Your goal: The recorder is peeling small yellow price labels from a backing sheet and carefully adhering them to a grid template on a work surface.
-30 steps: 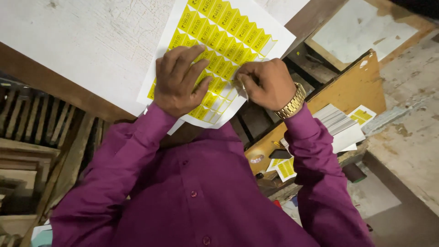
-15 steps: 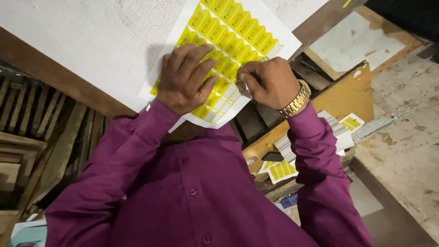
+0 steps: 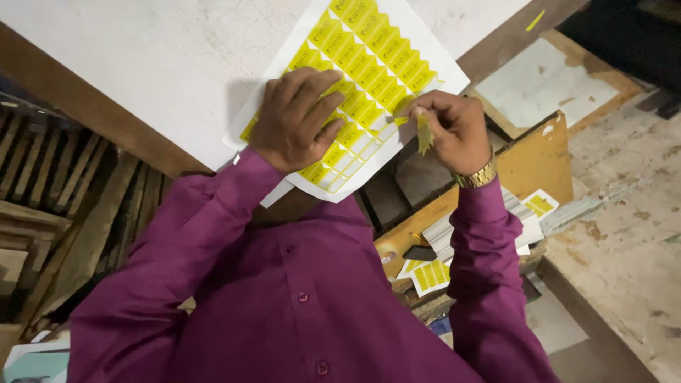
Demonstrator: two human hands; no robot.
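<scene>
1. We see a white bench (image 3: pixel 142 64) with a brown wooden edge. It has small marks and scratches on it.
2. Beside the bench on the right is a rough grey floor (image 3: pixel 624 241). On the left are dark wooden slats (image 3: pixel 64 184).
3. Under the bench edge is an open wooden drawer (image 3: pixel 525 167). We see stacks of white sheets (image 3: pixel 521 223) in it, some with yellow stickers.
4. A sheet of stickers (image 3: pixel 369 57) lies on the bench near its edge. The sheet is white, with rows of small yellow stickers shaped like little tags. Some spots near the bottom of the sheet are bare white.
5. Our left hand (image 3: pixel 298 117) lies flat on the sheet with its fingers spread, pressing it down.
6. Our right hand (image 3: pixel 454 131) is at the right edge of the sheet. Its fingers are pinched on a small yellow sticker (image 3: pixel 424 133), which hangs down from the fingertips.
7. The right wrist has a gold watch (image 3: pixel 477 176). Both arms wear purple sleeves.
8. The left hand hides part of the sheet. The top of the sheet is cut off by the edge of the view.
9. The marks on the stickers are too small for us to make out.
10. Another small sheet of yellow stickers (image 3: pixel 430 274) lies low by the drawer.
</scene>
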